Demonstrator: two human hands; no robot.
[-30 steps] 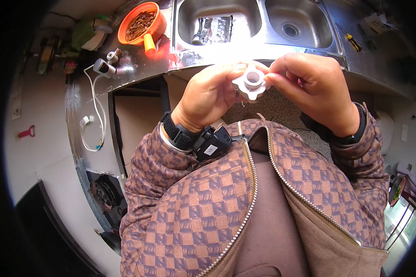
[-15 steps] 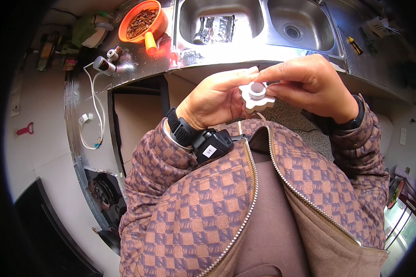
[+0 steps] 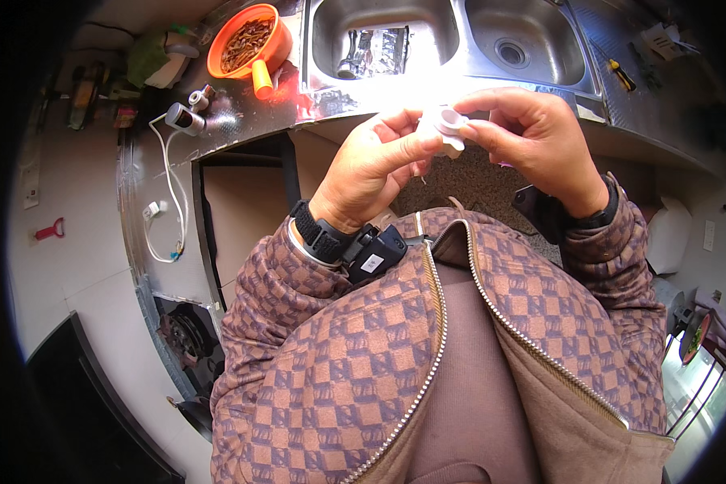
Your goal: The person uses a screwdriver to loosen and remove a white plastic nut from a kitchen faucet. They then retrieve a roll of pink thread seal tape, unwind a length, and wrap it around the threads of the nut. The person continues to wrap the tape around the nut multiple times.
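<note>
A small white plastic nut (image 3: 452,145) with a wavy, lobed edge and a raised round collar is held up just before the counter's front edge. My left hand (image 3: 369,165) grips it from the left, with the thumb along its near side. From the right, my right hand (image 3: 536,133) pinches the collar between thumb and forefinger. Bright glare washes out the nut's far side. Black straps circle both my wrists.
Beyond my hands is a metal double sink (image 3: 461,48) with a dark-patterned packet (image 3: 383,50) in the left basin. An orange handled pot (image 3: 276,50) of brown strips stands left. A yellow-handled screwdriver (image 3: 621,74) lies right. A white cable (image 3: 169,173) hangs over the left counter.
Both hands have lifted the nut slightly away from me and tilted it. The collar's opening now shows as a hollow ring, and my left thumb has come down onto the near side.
</note>
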